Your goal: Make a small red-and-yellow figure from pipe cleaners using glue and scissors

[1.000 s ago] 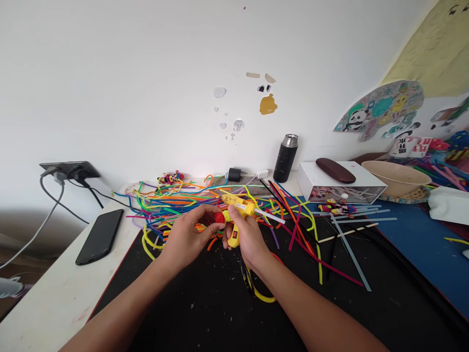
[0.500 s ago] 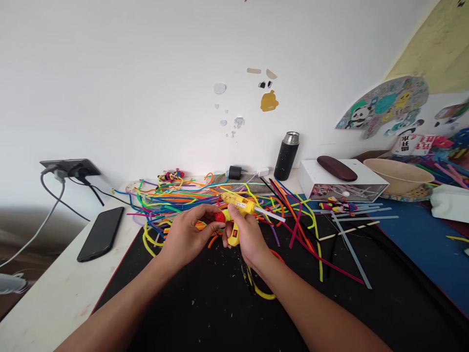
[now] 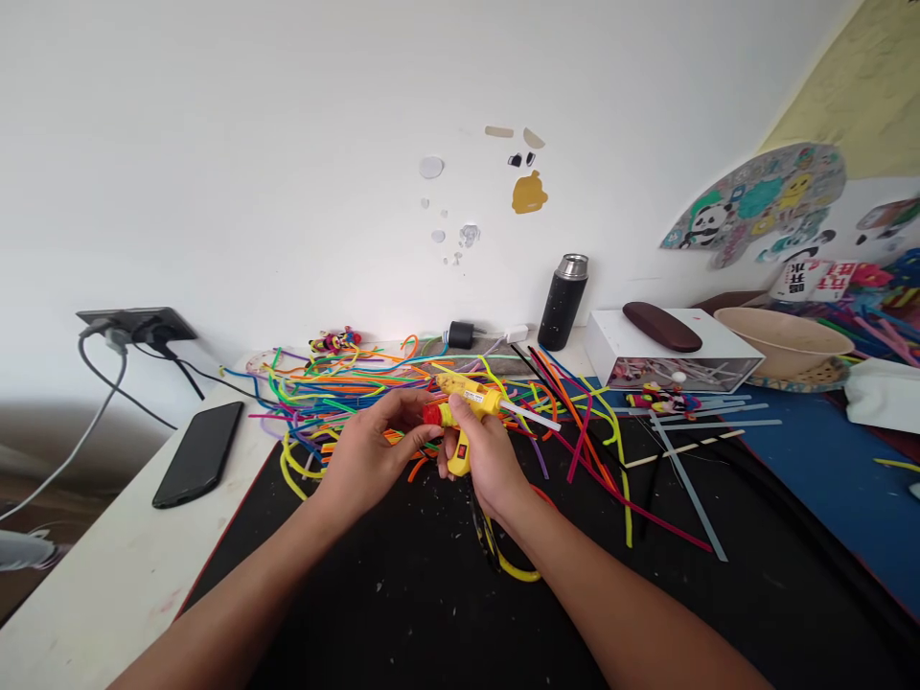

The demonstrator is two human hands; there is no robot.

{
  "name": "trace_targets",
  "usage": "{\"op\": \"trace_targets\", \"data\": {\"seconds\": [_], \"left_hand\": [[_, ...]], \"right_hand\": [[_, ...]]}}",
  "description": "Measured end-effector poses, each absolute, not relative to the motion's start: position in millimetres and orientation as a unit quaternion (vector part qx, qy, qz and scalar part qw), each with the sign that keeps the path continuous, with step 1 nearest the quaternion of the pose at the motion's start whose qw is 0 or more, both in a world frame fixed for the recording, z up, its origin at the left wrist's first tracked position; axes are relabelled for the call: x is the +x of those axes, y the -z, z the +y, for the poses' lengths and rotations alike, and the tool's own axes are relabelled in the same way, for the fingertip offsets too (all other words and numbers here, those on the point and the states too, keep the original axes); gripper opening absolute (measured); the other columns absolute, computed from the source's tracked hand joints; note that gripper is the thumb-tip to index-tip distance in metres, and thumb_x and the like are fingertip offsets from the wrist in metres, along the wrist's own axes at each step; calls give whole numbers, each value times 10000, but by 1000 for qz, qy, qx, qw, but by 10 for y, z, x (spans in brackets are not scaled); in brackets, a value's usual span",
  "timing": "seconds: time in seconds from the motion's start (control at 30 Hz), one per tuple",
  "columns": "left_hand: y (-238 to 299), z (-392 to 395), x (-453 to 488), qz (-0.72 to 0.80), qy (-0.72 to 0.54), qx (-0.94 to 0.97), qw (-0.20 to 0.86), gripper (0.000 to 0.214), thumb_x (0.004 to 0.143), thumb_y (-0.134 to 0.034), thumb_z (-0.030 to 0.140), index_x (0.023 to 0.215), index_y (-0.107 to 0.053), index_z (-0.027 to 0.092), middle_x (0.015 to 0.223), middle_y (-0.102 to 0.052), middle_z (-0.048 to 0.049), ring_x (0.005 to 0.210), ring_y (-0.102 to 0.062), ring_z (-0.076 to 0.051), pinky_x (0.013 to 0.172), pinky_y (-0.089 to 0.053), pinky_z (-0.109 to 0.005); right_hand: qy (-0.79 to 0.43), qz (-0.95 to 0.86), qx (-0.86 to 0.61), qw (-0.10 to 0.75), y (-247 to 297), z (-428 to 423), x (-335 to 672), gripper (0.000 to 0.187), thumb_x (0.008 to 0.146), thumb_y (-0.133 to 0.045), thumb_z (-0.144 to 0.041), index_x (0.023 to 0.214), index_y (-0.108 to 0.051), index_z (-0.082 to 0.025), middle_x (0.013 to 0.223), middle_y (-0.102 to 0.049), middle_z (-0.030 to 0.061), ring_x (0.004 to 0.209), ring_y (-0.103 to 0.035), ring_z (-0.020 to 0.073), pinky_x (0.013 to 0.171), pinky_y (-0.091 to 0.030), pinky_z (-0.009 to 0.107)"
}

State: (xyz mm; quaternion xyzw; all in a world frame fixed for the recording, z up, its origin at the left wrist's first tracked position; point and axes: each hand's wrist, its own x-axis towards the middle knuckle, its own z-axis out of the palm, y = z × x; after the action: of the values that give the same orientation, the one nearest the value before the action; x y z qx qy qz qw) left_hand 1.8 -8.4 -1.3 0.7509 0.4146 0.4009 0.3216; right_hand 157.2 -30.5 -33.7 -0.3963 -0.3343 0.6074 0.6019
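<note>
We look through one camera worn on the person's head, facing forward and down. The forearms (image 3: 244, 575) rise from the bottom edge, and we see the left hand (image 3: 366, 446) and right hand (image 3: 493, 465) close in front, just below centre. Our wide view takes in the wall (image 3: 302, 172) across the upper half, the black mat (image 3: 388, 604) below, a phone (image 3: 199, 454) towards the left and a bowl (image 3: 783, 337) towards the right.

White wall (image 3: 287, 144) with scattered stickers (image 3: 530, 195) and a yellowish sheet (image 3: 840, 105), pale desk (image 3: 107, 585) below, in soft light.
</note>
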Motion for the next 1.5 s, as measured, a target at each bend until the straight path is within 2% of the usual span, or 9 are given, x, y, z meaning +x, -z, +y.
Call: {"op": "trace_targets", "data": {"seconds": [0.07,0.27,0.47,0.63,0.9,1.13,1.27,1.37,1.5], "left_hand": [[29,-78,13,408,-406,750,326,283,898,-767,404,1109,-691,232,935,-791,-29,831,-753,-209,782,-584,-307],[-6,-78,10,388,-399,768,316,184,913,-754,372,1014,-692,231,880,-763,-12,774,-732,-185,726,-571,-279],[-11,-97,-2,386,-410,765,312,153,888,-780,336,963,-700,229,853,-756,-4,762,-728,-181,727,-575,-277],[60,-32,-22,390,-421,727,377,224,877,-791,393,1008,-730,222,932,-781,-35,829,-746,-209,787,-602,-318],[75,9,-16,404,-455,654,450,428,820,-836,472,1146,-787,198,1126,-807,-97,987,-755,-263,907,-626,-384],[3,-24,43,391,-469,584,535,380,786,-884,424,1082,-801,201,1057,-799,-78,906,-743,-226,783,-633,-315],[-10,-73,102,379,-486,518,593,367,765,-907,367,1066,-796,187,1059,-784,-78,837,-720,-195,687,-611,-269],[-23,-120,151,367,-500,449,643,353,746,-929,317,1043,-788,188,1011,-770,-49,768,-697,-146,667,-603,-235],[-27,-166,198,358,-498,377,694,313,724,-944,275,961,-769,169,896,-747,-26,673,-684,-119,623,-600,-223]], "right_hand": [[-608,-333,-397,602,339,-303,1577,557,825,-715,-723,782,-601,-180,450,-508,-74,312,-523,115,344,-363,207],[-606,-337,-407,595,388,-295,1579,584,844,-694,-725,665,-539,-192,444,-499,-58,329,-532,113,355,-358,211],[-610,-338,-405,591,369,-301,1574,580,829,-705,-729,680,-541,-193,448,-503,-61,326,-532,113,354,-364,211],[-618,-334,-393,593,328,-312,1575,553,820,-713,-724,828,-615,-180,456,-510,-76,321,-528,119,342,-360,208],[-625,-338,-388,587,355,-326,1554,550,819,-725,-717,871,-617,-180,458,-521,-80,327,-539,123,347,-375,205],[-623,-359,-367,590,361,-337,1558,515,879,-691,-688,864,-620,-178,480,-535,-77,328,-533,111,366,-397,208],[-612,-357,-373,599,333,-345,1556,537,852,-708,-707,812,-606,-181,464,-527,-76,323,-528,109,357,-388,204],[-607,-356,-372,606,327,-342,1552,534,835,-729,-703,850,-623,-180,457,-524,-81,323,-526,112,351,-387,204],[-605,-356,-369,609,361,-327,1545,522,856,-724,-685,793,-597,-183,467,-528,-75,324,-527,106,351,-387,199]]}}
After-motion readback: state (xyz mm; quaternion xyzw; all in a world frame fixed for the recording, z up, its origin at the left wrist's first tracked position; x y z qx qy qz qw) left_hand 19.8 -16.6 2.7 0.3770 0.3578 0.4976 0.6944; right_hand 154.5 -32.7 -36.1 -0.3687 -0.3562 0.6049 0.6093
